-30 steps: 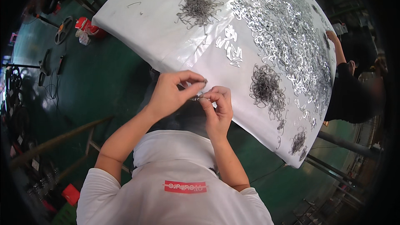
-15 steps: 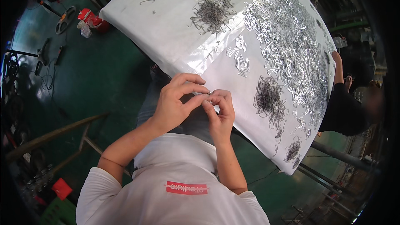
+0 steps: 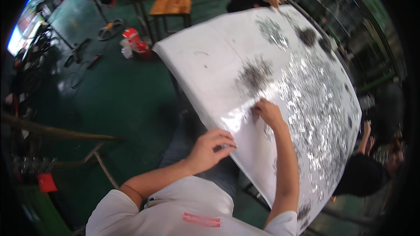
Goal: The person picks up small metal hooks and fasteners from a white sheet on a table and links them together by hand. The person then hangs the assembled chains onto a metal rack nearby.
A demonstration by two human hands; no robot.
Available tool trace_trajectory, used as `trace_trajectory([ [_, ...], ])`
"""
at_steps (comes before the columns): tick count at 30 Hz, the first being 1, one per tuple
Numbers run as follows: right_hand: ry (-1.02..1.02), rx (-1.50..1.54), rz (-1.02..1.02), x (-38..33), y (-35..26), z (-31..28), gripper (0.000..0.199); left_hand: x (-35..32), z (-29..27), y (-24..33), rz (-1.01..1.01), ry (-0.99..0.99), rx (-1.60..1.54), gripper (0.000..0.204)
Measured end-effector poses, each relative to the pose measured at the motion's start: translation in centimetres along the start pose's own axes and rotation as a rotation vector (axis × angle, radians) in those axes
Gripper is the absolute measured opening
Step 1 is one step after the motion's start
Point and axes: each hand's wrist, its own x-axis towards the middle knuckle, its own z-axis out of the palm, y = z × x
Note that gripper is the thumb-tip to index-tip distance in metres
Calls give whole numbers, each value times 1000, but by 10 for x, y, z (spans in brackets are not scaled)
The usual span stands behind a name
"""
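My left hand (image 3: 212,148) hovers by the table's near edge, thumb and forefinger closed on a small metal piece that glints at the fingertips. My right hand (image 3: 269,112) reaches over the white-covered table (image 3: 188,54), fingers bunched downward among small pieces; what they pinch is hidden and blurred. Just beyond those fingers lies a loose pile of dark bent wire hooks (image 3: 255,76). To the right spreads a broad heap of shiny bent metal hooks (image 3: 315,109). Clear tape (image 3: 236,120) shines on the cover between my hands.
Co-workers sit around the table: one person's hand (image 3: 274,1) at the far edge, another in a dark top (image 3: 361,175) at the right. More dark piles (image 3: 306,36) lie at the far side. A wooden stool (image 3: 171,6) and a red container (image 3: 142,49) stand on the green floor.
My hands have parted: the right has moved away from the left, forward onto the table near the dark pile. The left stays pinched by the edge. The view has shifted.
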Motion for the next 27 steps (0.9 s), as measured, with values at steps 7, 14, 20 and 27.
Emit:
trace_trajectory([
  [7, 75, 90, 49, -10, 0, 12, 14, -3, -1, -1, -17, 16, -26, 11],
  [14, 213, 1171, 302, -63, -33, 17, 10, -9, 5, -13, 39, 107, -50, 16],
  [20, 387, 1440, 249, -117, -114, 7, 8, -13, 16, -14, 115, 137, -53, 10],
  [27, 548, 1494, 203, -146, -153, 12, 3, -20, 24, -10, 119, 126, -87, 7],
])
